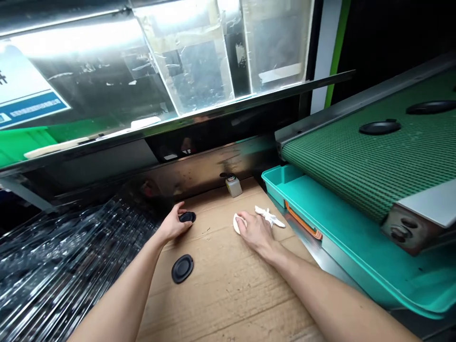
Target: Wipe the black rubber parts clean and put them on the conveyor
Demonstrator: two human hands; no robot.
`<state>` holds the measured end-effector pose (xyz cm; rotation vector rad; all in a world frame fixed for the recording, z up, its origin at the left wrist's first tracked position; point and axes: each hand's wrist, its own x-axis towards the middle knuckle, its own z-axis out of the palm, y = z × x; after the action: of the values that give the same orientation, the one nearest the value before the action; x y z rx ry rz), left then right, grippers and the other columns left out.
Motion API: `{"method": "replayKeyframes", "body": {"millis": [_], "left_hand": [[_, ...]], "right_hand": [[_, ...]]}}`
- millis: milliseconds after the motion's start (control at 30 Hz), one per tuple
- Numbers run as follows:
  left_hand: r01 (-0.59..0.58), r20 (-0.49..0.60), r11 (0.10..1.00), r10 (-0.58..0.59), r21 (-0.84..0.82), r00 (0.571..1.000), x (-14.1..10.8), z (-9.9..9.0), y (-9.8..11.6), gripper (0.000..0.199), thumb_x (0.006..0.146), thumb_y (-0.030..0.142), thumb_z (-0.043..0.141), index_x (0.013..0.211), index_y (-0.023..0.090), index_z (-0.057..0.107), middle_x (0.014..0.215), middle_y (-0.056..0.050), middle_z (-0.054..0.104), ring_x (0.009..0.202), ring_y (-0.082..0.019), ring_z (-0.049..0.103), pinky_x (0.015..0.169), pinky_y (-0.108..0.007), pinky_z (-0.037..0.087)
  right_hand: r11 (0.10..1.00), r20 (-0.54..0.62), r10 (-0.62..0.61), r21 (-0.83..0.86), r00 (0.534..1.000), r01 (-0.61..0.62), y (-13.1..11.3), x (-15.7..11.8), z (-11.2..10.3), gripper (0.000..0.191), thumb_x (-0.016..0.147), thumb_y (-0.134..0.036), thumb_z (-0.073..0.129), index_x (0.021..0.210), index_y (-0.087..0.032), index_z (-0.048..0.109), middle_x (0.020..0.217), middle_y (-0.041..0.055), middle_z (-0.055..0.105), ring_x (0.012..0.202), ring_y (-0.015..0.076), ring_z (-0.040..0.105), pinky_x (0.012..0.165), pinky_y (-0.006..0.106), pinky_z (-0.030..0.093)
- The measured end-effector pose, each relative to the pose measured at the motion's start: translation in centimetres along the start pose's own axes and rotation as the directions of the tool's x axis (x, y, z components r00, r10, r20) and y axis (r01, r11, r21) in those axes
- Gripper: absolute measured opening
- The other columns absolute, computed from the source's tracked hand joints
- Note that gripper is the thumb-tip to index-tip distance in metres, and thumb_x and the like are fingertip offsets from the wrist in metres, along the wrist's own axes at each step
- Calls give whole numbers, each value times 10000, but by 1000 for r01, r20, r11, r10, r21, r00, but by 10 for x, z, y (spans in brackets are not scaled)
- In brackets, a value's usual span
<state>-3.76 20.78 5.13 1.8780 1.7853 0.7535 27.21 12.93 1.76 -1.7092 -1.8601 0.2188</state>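
Note:
My left hand [173,224] has its thumb and fingers around a small black oval plastic part [187,217] at the left edge of the cardboard sheet [221,280]. Nearer to me, a second black oval part [183,269] with a raised rim lies flat on the cardboard. Over to the right, my right hand [259,232] is closed on a white wad [236,224], perhaps a cloth; its rounded edge shows beside the thumb, and the fingers cover the rest. A crumpled white cloth [270,216] lies just beyond that hand.
A small square bottle [233,185] with a dark top stands at the back of the cardboard. On the right, a green conveyor belt [342,156] carries black oval parts above a teal bin [342,228]. Clear plastic trays [71,270] are stacked at left.

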Motion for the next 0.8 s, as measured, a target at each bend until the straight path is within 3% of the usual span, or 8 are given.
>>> {"method": "replayKeyframes", "body": {"millis": [267, 433, 600, 700, 800], "left_hand": [[-15, 74, 995, 8, 96, 997, 12, 4, 2, 923, 606, 337, 733, 1418, 125, 346, 1250, -166, 584, 974, -269, 645, 873, -374, 505], [-10, 55, 989, 1, 150, 999, 13, 4, 2, 875, 593, 382, 731, 1368, 120, 421, 1233, -163, 604, 1105, -305, 599, 978, -391, 448], [-43, 27, 949, 37, 313, 999, 12, -7, 11, 916, 590, 499, 728, 1355, 89, 434, 1383, -217, 475, 1299, -368, 436, 1098, -444, 320], [-87, -26, 875, 113, 477, 993, 22, -16, 40, 838, 678, 606, 630, 1301, 62, 493, 1339, -232, 509, 1259, -378, 475, 1068, -458, 361], [-188, -63, 847, 252, 498, 966, 37, -10, 106, 694, 745, 611, 568, 1215, 100, 572, 1238, -179, 606, 1144, -340, 575, 1005, -427, 431]], "right_hand": [[1000, 31, 15, 15, 999, -15, 0, 1, 0, 325, 972, -434, 375, 1035, -308, 668, 844, 29, 726, 818, 227, 666, 761, 324, 410], [1000, 22, 2, 15, 1000, -3, 0, 1, 1, 317, 969, -428, 371, 1034, -307, 656, 832, 31, 723, 807, 226, 666, 735, 317, 412], [1000, 45, 1, 10, 999, -1, -2, 1, -5, 347, 964, -437, 338, 1000, -261, 635, 810, 54, 715, 771, 225, 672, 701, 316, 430], [999, 67, -30, 41, 997, 28, -3, 3, -8, 344, 958, -427, 327, 989, -242, 615, 824, 62, 715, 767, 231, 678, 695, 328, 451], [997, 80, -8, 73, 997, 2, -3, 7, -11, 338, 950, -422, 329, 984, -230, 605, 844, 77, 714, 775, 245, 682, 697, 352, 470]]}}
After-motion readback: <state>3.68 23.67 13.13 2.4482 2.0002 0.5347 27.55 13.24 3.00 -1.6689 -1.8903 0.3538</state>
